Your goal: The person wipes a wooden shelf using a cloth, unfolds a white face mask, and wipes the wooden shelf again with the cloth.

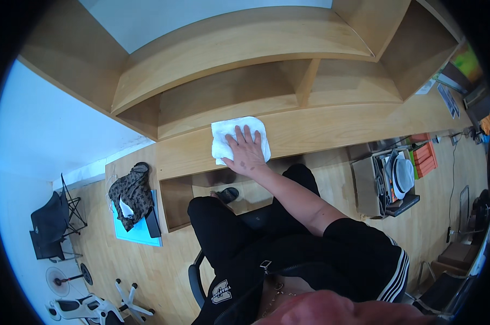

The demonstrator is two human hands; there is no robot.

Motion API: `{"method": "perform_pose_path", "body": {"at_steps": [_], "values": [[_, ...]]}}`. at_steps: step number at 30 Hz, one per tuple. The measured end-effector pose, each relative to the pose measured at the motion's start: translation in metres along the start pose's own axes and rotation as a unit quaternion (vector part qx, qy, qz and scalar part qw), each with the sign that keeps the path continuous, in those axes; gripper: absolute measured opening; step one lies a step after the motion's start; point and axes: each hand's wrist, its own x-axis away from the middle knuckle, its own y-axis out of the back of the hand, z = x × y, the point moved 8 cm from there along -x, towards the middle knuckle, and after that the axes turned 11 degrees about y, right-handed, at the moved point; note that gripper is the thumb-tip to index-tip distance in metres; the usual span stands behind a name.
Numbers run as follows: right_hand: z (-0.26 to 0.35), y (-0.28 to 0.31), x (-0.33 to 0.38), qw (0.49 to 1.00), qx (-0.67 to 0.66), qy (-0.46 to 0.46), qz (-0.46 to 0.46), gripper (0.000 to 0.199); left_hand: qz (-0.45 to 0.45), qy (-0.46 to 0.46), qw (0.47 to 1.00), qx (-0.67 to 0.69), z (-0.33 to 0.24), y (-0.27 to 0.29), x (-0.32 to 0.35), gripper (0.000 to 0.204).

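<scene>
My right hand [246,151] lay flat, fingers spread, pressing a white cloth [238,138] against the top of the pale wooden desk [331,127], just below the empty shelf unit [245,54], while I sat in a chair.

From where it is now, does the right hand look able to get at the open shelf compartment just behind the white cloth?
Probably yes: the right hand lies flat on the white cloth just before the shelf compartment, nothing between.
</scene>
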Motion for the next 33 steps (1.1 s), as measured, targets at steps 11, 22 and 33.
{"method": "perform_pose_path", "body": {"at_steps": [11, 22, 33], "values": [[0.007, -0.005, -0.002, 0.999, 0.016, 0.004, 0.030, 0.072, -0.026, 0.060, 0.996, 0.055, 0.005, -0.005, 0.025, 0.052], [0.008, 0.002, -0.002, 0.998, 0.047, 0.000, 0.029, 0.076, -0.515, -0.188, 0.836, -0.027, -0.137, 0.157, -0.206, 0.071], [-0.172, 0.072, 0.090, 0.971, 0.175, -0.161, -0.016, 0.078, -0.465, -0.026, 0.885, -0.020, -0.137, 0.144, -0.249, 0.075]]}}
